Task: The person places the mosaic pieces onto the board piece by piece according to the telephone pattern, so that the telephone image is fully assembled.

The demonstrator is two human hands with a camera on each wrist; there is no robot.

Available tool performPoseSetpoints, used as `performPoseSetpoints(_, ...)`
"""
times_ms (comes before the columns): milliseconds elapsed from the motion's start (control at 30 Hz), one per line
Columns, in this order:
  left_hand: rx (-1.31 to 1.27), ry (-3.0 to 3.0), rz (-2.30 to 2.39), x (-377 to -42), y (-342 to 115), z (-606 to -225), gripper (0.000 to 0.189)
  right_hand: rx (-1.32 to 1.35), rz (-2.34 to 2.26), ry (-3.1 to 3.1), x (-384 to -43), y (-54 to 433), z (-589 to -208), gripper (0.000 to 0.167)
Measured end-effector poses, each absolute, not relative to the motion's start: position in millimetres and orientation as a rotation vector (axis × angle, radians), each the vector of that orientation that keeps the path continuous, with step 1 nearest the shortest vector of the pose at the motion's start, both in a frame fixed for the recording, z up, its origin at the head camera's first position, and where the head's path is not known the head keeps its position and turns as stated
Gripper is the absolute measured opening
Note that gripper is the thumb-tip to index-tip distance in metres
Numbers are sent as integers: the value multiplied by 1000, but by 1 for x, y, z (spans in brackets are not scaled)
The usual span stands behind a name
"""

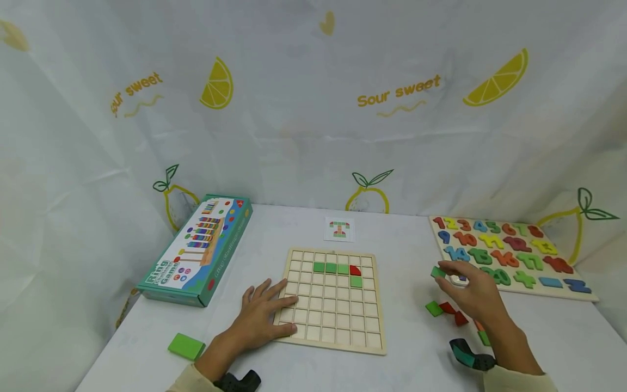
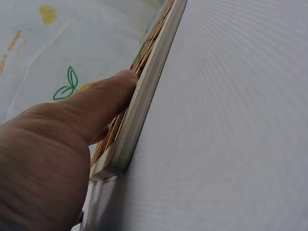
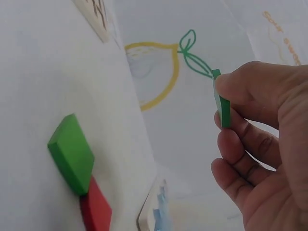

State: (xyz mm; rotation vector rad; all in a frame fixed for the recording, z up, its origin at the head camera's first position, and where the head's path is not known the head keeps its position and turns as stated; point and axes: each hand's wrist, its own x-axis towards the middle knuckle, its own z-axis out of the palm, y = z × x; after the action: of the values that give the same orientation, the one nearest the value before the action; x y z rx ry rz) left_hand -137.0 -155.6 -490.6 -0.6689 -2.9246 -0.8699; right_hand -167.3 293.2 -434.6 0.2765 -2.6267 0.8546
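My left hand [image 1: 259,318] rests with spread fingers on the left edge of a wooden grid board [image 1: 323,305]. In the left wrist view its thumb [image 2: 108,94] lies along the board's rim. Three green square tiles [image 1: 331,268] sit in a row near the top of the grid. A red rounded-corner tile [image 1: 355,270] ends that row, with another green tile [image 1: 356,282] below it. Off to the right, my right hand [image 1: 470,291] pinches a green square tile [image 3: 222,103] between thumb and fingertips, raised above the table. Loose green [image 1: 434,308] and red tiles [image 1: 461,318] lie beneath it.
A small pattern card [image 1: 339,229] lies behind the board. At back right is a number puzzle board [image 1: 509,256]; a green game box [image 1: 198,250] stands at left. A green block [image 1: 186,347] lies at front left. White printed cloth [image 1: 294,136] hangs behind.
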Motion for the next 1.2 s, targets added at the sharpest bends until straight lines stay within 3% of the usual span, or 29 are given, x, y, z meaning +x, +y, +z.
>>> performPoseSetpoints(1200, -685, -2896, -889, -137, -156, -492, 61, 768, 932, -2379, -196, 183, -371, 30)
